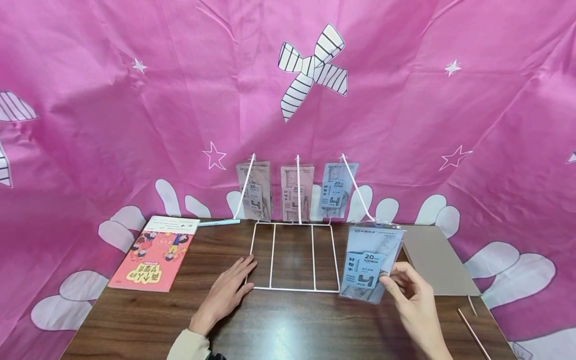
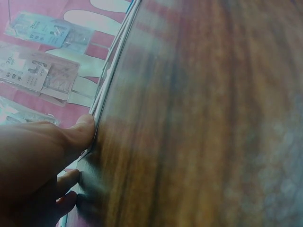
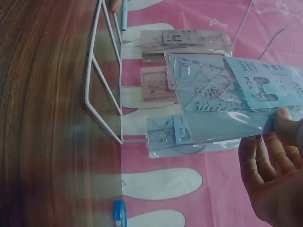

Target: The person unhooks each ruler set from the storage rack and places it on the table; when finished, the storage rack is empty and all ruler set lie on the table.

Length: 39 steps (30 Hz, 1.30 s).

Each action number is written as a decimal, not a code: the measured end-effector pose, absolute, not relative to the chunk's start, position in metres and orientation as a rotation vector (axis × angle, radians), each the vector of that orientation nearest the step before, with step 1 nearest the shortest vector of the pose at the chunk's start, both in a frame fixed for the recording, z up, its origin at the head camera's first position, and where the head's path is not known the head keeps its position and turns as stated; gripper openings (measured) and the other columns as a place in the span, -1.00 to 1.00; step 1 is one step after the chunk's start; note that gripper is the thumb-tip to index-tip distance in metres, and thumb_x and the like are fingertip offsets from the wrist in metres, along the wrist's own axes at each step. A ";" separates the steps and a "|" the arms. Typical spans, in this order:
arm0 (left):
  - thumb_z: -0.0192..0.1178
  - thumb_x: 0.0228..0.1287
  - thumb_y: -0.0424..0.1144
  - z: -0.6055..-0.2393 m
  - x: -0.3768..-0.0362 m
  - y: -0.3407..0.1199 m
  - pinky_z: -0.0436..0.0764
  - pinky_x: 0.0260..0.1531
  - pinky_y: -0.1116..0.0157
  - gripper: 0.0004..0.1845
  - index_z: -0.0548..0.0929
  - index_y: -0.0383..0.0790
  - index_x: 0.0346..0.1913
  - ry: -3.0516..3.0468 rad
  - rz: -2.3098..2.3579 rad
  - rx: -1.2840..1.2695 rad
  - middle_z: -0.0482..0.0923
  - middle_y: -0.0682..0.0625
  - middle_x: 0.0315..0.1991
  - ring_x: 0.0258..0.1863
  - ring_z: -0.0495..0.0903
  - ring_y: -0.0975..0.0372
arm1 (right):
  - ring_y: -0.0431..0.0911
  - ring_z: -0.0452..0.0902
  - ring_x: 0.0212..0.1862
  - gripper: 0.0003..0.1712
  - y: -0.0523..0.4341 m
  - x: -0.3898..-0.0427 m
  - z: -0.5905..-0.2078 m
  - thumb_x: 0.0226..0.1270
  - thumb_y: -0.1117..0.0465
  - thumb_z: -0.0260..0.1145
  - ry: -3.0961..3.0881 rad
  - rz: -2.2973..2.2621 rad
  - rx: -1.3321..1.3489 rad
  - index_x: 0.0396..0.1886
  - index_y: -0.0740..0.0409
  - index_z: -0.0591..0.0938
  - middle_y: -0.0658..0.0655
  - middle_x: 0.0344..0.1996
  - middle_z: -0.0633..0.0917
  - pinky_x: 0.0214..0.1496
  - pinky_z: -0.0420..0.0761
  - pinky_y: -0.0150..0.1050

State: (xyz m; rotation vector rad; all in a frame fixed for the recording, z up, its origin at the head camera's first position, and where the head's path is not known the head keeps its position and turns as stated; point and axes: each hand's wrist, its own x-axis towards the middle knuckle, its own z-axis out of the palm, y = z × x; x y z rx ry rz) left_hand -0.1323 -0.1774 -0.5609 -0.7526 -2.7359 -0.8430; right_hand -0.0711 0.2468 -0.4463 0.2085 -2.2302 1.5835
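Note:
My right hand [image 1: 405,285] pinches a blue ruler-set packet [image 1: 371,265] by its lower edge and holds it upright just right of a white wire rack [image 1: 292,289]. In the right wrist view the fingers [image 3: 274,165] curl under the packet [image 3: 227,99], clear of the rack [image 3: 104,80]. My left hand [image 1: 231,285] lies flat on the table, fingertips touching the rack's front left corner; in the left wrist view its thumb [image 2: 83,130] presses against the wire [image 2: 111,80]. Three more packets hang on the rack's back uprights: two pinkish [image 1: 254,192] [image 1: 297,192] and one blue [image 1: 335,192].
A red-covered book [image 1: 153,252] lies at the table's left, with a light blue pen [image 1: 218,222] behind it. A brown board [image 1: 434,257] lies to the right of the rack and a thin pencil [image 1: 472,332] near the front right corner. Pink cloth surrounds the table.

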 end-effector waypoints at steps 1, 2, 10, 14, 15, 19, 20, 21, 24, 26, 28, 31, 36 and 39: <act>0.29 0.46 -0.19 -0.562 -0.133 -0.178 0.45 0.26 -0.27 -0.42 0.50 -0.27 0.47 -2.736 -0.842 -0.754 0.40 -0.18 0.51 0.48 0.35 -0.20 | -0.34 0.75 -0.21 -0.79 0.249 -0.071 -0.446 0.31 0.66 0.31 -2.226 1.586 0.200 -0.14 0.40 0.59 -0.06 -0.31 0.77 -0.20 0.65 -0.49; 0.28 0.47 -0.19 -0.561 -0.133 -0.178 0.45 0.25 -0.28 -0.42 0.50 -0.28 0.47 -2.736 -0.840 -0.758 0.41 -0.19 0.51 0.47 0.36 -0.21 | -0.34 0.75 -0.20 -0.79 0.251 -0.071 -0.447 0.31 0.66 0.31 -2.220 1.592 0.195 -0.14 0.42 0.59 -0.07 -0.31 0.77 -0.20 0.65 -0.49; 0.23 0.52 -0.17 -0.553 -0.132 -0.178 0.46 0.22 -0.28 -0.44 0.49 -0.31 0.47 -2.749 -0.799 -0.790 0.41 -0.24 0.49 0.44 0.38 -0.26 | -0.34 0.74 -0.21 -0.81 0.274 -0.070 -0.456 0.30 0.70 0.27 -2.127 1.685 0.158 -0.14 0.51 0.57 -0.04 -0.32 0.79 -0.21 0.64 -0.51; 0.26 0.49 -0.20 -0.551 -0.131 -0.177 0.44 0.25 -0.27 -0.44 0.50 -0.33 0.46 -2.752 -0.820 -0.769 0.42 -0.24 0.49 0.45 0.37 -0.27 | -0.35 0.74 -0.21 -0.83 0.288 -0.073 -0.465 0.33 0.66 0.29 -2.159 1.695 0.078 -0.12 0.52 0.57 -0.08 -0.31 0.80 -0.21 0.65 -0.51; 0.26 0.49 -0.21 -0.551 -0.131 -0.176 0.44 0.26 -0.27 -0.44 0.50 -0.33 0.46 -2.764 -0.822 -0.762 0.41 -0.24 0.49 0.46 0.36 -0.26 | -0.35 0.74 -0.22 -0.83 0.292 -0.075 -0.468 0.34 0.65 0.29 -2.166 1.692 0.063 -0.12 0.52 0.58 -0.09 -0.31 0.80 -0.20 0.65 -0.51; 0.25 0.50 -0.17 -0.554 -0.134 -0.178 0.39 0.35 -0.24 -0.41 0.47 -0.27 0.50 -2.816 -0.858 -0.731 0.36 -0.17 0.54 0.53 0.29 -0.17 | -0.33 0.73 -0.22 -0.84 0.312 -0.081 -0.484 0.38 0.56 0.34 -2.221 1.648 0.024 -0.10 0.53 0.58 -0.12 -0.31 0.79 -0.19 0.65 -0.52; 0.24 0.51 -0.16 -0.555 -0.134 -0.178 0.37 0.37 -0.24 -0.41 0.46 -0.27 0.51 -2.830 -0.868 -0.729 0.34 -0.16 0.55 0.54 0.27 -0.16 | -0.33 0.73 -0.23 -0.83 0.318 -0.083 -0.488 0.38 0.56 0.34 -2.231 1.642 0.027 -0.10 0.54 0.58 -0.11 -0.32 0.79 -0.20 0.65 -0.52; 0.23 0.52 -0.16 -0.555 -0.135 -0.179 0.35 0.39 -0.23 -0.41 0.46 -0.26 0.52 -2.847 -0.882 -0.726 0.32 -0.15 0.56 0.55 0.25 -0.15 | -0.33 0.73 -0.23 -0.83 0.323 -0.085 -0.493 0.38 0.56 0.34 -2.240 1.640 0.033 -0.10 0.55 0.57 -0.11 -0.32 0.79 -0.21 0.65 -0.52; 0.22 0.53 -0.14 -0.557 -0.137 -0.179 0.35 0.40 -0.23 -0.41 0.45 -0.24 0.52 -2.845 -0.885 -0.732 0.31 -0.14 0.57 0.56 0.24 -0.13 | -0.38 0.72 -0.25 -0.82 0.340 -0.090 -0.505 0.37 0.59 0.33 -2.299 1.612 0.036 -0.09 0.56 0.56 -0.14 -0.31 0.79 -0.23 0.65 -0.52; 0.22 0.52 -0.14 -0.558 -0.137 -0.180 0.35 0.39 -0.23 -0.40 0.45 -0.24 0.52 -2.844 -0.890 -0.732 0.31 -0.14 0.57 0.56 0.24 -0.14 | -0.39 0.71 -0.27 -0.81 0.350 -0.092 -0.512 0.38 0.57 0.33 -2.339 1.610 0.013 -0.07 0.57 0.55 -0.13 -0.32 0.79 -0.25 0.65 -0.52; 0.23 0.52 -0.13 -0.559 -0.137 -0.180 0.34 0.40 -0.23 -0.40 0.45 -0.24 0.52 -2.843 -0.896 -0.731 0.31 -0.13 0.57 0.56 0.24 -0.14 | -0.41 0.68 -0.30 -0.80 0.358 -0.093 -0.517 0.40 0.53 0.35 -2.399 1.573 -0.032 -0.06 0.54 0.55 -0.12 -0.35 0.77 -0.28 0.63 -0.52; 0.23 0.52 -0.13 -0.560 -0.137 -0.180 0.34 0.40 -0.23 -0.40 0.45 -0.24 0.52 -2.840 -0.897 -0.737 0.31 -0.14 0.57 0.56 0.24 -0.14 | -0.40 0.62 -0.36 -0.78 0.367 -0.093 -0.523 0.40 0.46 0.39 -2.492 1.505 -0.106 -0.05 0.51 0.59 -0.05 -0.41 0.75 -0.34 0.59 -0.49; 0.23 0.52 -0.13 -0.562 -0.136 -0.180 0.35 0.39 -0.22 -0.41 0.46 -0.24 0.52 -2.826 -0.898 -0.743 0.32 -0.13 0.57 0.56 0.25 -0.14 | -0.35 0.52 -0.46 -0.78 0.374 -0.093 -0.529 0.39 0.36 0.45 -2.634 1.299 -0.151 -0.09 0.44 0.66 -0.01 -0.47 0.73 -0.45 0.52 -0.43; 0.24 0.51 -0.14 -0.562 -0.136 -0.180 0.36 0.38 -0.24 -0.40 0.46 -0.24 0.52 -2.816 -0.900 -0.744 0.32 -0.13 0.57 0.55 0.25 -0.15 | -0.36 0.48 -0.48 -0.77 0.376 -0.092 -0.531 0.35 0.32 0.49 -2.691 1.151 -0.156 -0.12 0.40 0.70 0.01 -0.47 0.74 -0.43 0.46 -0.44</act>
